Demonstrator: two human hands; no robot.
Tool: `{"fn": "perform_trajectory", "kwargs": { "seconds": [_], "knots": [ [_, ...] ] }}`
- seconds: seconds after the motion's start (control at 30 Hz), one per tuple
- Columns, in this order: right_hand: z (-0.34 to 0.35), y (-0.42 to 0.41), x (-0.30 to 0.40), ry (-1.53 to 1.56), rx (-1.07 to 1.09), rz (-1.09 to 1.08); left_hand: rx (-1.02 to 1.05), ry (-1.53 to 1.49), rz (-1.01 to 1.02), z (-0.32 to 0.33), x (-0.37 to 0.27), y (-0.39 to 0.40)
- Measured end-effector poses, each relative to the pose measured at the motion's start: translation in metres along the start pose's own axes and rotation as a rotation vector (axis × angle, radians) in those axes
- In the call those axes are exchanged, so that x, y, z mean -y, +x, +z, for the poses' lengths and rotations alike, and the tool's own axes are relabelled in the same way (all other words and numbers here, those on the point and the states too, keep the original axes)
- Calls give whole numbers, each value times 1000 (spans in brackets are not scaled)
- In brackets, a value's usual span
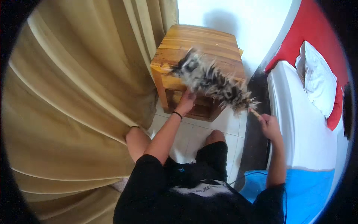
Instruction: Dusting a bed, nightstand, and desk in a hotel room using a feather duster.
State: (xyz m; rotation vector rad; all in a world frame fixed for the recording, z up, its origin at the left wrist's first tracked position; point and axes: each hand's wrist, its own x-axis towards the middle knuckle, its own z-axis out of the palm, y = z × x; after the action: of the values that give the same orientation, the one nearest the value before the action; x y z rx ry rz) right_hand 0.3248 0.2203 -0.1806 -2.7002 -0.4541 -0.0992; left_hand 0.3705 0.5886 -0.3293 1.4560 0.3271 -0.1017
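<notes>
A feather duster (215, 81) with grey, black and white plumes spreads across the front part of a wooden bedside table (207, 36). My right hand (270, 126) grips its light-coloured handle, to the right of the table. The plumes are blurred at the far left tip and cover part of the tabletop and its front edge. My left hand (186, 103), with a dark band at the wrist, is at the table's front by the open shelf. Its fingertips are partly hidden under the plumes, so I cannot tell whether they grip the table.
Tan curtains (84, 92) hang along the left, close to the table. On the right stands a bed with a white sheet (299, 126), a white pillow (318, 78), a blue cloth (307, 190) and a dark frame (256, 145). White floor tiles (181, 134) lie below me.
</notes>
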Motion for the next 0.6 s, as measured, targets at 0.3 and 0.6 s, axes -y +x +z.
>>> {"fn": "perform_trajectory", "kwargs": {
  "seconds": [0.3, 0.6],
  "knots": [
    [37, 27, 41, 63, -23, -64, -18, 313, 225, -3, 30, -2],
    [73, 28, 41, 30, -26, -111, -198, 333, 172, -119, 99, -36]
  ]
}}
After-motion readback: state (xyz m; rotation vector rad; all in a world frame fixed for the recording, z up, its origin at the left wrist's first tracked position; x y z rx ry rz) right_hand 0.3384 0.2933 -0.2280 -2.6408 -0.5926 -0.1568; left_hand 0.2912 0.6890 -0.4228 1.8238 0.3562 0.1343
